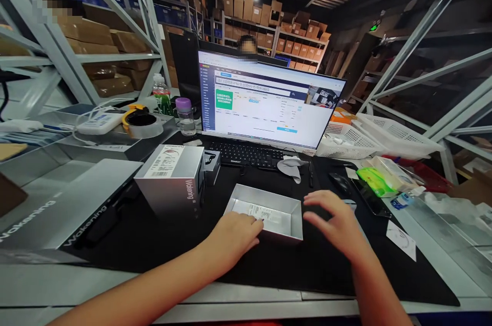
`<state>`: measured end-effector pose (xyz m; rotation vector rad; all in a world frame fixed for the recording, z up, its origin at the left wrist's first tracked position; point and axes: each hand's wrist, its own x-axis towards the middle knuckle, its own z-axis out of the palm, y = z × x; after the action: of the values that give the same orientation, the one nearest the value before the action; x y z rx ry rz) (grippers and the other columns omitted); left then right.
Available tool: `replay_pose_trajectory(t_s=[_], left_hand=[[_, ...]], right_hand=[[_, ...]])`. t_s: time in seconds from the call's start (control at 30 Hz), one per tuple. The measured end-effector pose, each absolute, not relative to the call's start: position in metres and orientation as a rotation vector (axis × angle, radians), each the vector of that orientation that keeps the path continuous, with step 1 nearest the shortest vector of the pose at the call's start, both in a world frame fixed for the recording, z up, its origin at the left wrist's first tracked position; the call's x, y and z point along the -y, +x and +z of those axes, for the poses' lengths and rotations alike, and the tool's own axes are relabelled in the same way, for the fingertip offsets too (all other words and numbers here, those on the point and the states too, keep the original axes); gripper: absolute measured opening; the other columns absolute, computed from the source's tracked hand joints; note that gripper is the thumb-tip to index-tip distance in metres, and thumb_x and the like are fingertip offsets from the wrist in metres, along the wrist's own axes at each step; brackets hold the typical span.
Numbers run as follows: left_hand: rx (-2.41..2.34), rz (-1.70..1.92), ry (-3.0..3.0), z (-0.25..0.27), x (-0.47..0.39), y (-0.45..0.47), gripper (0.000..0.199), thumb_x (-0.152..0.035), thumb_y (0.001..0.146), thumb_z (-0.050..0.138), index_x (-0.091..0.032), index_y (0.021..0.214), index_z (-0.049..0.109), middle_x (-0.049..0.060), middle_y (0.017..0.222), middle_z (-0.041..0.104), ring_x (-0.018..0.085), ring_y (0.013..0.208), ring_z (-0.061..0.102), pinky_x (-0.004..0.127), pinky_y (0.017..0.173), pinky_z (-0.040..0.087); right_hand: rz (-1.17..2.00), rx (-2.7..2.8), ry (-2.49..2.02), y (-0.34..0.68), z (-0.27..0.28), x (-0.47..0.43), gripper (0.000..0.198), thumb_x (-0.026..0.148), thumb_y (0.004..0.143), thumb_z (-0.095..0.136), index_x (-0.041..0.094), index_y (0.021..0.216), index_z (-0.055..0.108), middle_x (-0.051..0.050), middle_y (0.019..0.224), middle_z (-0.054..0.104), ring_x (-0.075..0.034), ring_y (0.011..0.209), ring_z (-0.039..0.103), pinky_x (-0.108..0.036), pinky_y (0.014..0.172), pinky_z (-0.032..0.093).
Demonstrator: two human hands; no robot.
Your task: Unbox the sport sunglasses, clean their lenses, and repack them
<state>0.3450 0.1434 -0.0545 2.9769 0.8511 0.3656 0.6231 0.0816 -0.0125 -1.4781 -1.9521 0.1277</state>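
Box (284,206) silver-grey, open-topped, printed label (261,212) inside

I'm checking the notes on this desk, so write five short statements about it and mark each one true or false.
1. The left hand is at the near side of the open box. True.

2. The right hand is gripping the phone. False: it is open by the right end of the box, holding nothing.

3. The cup with the purple lid stands to the left of the screen. True.

4. The keyboard stands behind the screen. False: it lies in front of it.

5. The mouse is to the right of the keyboard. True.
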Motion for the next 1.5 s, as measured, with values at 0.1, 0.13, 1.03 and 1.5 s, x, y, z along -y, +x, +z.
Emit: replay_pose_trajectory(t_s=[0.1,0.13,1.03,1.5], left_hand=[[-0.903,0.374,3.015,-0.069,-0.141,0.347,0.012,-0.015,0.093,0.057,-0.019,0.083,0.064,0.006,0.076,0.072,0.021,0.067,0.068,0.03,0.061,0.047],[-0.902,0.398,3.033,-0.072,-0.139,0.347,0.014,-0.015,0.094,0.054,-0.019,0.084,0.064,0.006,0.075,0.072,0.021,0.067,0.068,0.03,0.06,0.046],[-1.033,1.074,2.419,-0.071,-0.207,0.358,0.015,-0.022,0.09,0.06,-0.021,0.076,0.063,0.006,0.077,0.069,0.028,0.081,0.064,0.048,0.088,0.046],[-0.626,1.248,1.149,-0.062,-0.171,0.372,0.072,-0.065,0.067,0.079,-0.014,0.117,0.066,0.018,0.114,0.074,0.036,0.104,0.071,0.051,0.095,0.054]], right_hand=[[0.265,1.876,-1.555,0.633,-0.006,-0.127,0.028,0.035,0.09,0.067,0.021,0.115,0.069,-0.012,0.12,0.07,-0.031,0.117,0.063,-0.052,0.106,0.046],[0.403,1.903,-1.527,0.633,-0.009,-0.144,0.043,0.035,0.085,0.073,0.02,0.125,0.065,-0.015,0.132,0.065,-0.032,0.126,0.058,-0.054,0.112,0.04],[1.072,0.573,-0.988,0.655,-0.042,-0.19,0.036,0.055,0.086,0.059,0.022,0.099,0.064,-0.005,0.083,0.073,-0.023,0.074,0.07,-0.033,0.054,0.061],[1.912,0.731,-1.0,0.543,-0.039,-0.145,0.051,0.051,0.106,0.035,0.011,0.107,0.068,-0.011,0.083,0.076,-0.018,0.064,0.074,-0.023,0.045,0.059]])
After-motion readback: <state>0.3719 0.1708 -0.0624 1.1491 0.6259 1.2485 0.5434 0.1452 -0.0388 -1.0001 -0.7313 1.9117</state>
